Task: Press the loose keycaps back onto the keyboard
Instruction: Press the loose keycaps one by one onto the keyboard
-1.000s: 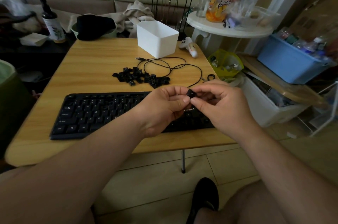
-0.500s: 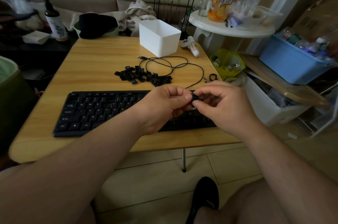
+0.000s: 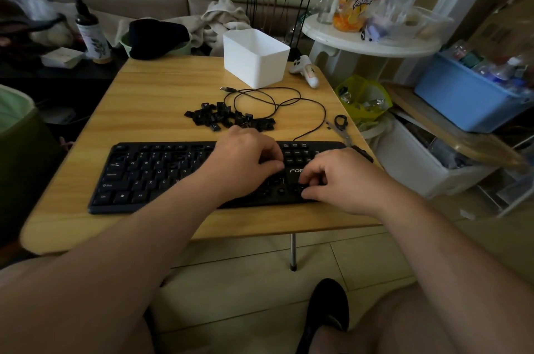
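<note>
resting both hands on the keyboard [image 3: 150, 174], fingers curled.
left hand [image 3: 245, 160] and right hand [image 3: 344, 180]: grasp cannot be told; keyboard lies left-right.

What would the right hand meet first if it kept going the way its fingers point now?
The right hand has its fingers curled down toward the right part of the keyboard, so it would most likely meet the key area just below the brand label first. Whether the fingertips already touch cannot be told.

Head-worn camera looks forward and down, close over the wooden table [image 3: 161, 88].
</note>
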Demonstrator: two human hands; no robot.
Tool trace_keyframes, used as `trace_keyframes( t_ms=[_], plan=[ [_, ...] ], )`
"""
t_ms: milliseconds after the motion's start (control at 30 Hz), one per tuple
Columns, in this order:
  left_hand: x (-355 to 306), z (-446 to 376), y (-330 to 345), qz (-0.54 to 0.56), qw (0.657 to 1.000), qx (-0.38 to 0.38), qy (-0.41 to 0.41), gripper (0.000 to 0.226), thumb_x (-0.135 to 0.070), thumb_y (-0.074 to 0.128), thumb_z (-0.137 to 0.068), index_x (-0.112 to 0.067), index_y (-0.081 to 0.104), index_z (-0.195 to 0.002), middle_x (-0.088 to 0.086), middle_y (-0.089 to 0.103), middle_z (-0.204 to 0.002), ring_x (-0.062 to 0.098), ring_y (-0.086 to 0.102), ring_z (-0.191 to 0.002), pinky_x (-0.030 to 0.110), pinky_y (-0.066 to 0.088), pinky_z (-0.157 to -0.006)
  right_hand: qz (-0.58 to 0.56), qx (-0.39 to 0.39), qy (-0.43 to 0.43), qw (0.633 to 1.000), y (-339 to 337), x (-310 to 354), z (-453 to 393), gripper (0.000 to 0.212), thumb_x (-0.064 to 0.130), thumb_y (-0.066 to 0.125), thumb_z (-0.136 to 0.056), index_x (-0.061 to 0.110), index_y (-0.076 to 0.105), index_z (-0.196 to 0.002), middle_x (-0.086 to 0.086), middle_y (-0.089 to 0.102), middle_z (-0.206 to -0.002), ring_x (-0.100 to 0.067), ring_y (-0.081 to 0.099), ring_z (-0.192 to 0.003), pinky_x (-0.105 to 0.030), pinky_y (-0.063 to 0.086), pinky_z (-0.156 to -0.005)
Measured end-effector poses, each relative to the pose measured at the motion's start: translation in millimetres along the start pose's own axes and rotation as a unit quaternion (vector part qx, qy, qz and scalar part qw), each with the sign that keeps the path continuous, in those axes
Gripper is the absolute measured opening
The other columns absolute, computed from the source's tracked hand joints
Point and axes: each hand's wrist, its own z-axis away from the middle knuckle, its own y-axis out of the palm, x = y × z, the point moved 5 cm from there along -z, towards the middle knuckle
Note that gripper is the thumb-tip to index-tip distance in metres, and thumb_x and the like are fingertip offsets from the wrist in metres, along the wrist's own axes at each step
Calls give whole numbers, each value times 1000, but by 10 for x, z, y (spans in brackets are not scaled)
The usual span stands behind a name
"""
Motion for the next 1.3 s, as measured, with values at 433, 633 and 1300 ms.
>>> trace_keyframes(
  t_ms=[433, 633, 1300],
  plan=[
    [-159, 60, 220, -27, 997, 61, -37, 22, -64, 67, -88, -46, 71, -100, -16, 57, -99, 17, 44, -113, 41, 38, -95, 35, 38, 39, 998, -19, 80, -170, 14, 35, 87, -81, 36, 78, -91, 17, 65, -84, 0, 58, -79, -22, 41, -59],
    [-144, 45, 184, -29, 997, 63, -43, 20, -61, 71, -87, -47, 73, -101, -16, 58, -99, 18, 43, -113, 42, 37, -96, 26, 45, 52, 997, -14, 128, -187, 12, 34, 88, -80, 34, 78, -86, 16, 63, -83, -4, 57, -80, -26, 46, -62],
    [-141, 29, 206, -57, 995, 61, -52, 18, -58, 71, -88, -44, 70, -99, -17, 57, -97, 17, 42, -114, 42, 32, -94, 40, 41, 55, 997, -7, 226, -178, 16, 19, 76, -88, 30, 73, -77, 10, 63, -81, -9, 58, -76, -25, 41, -55]
  ],
)
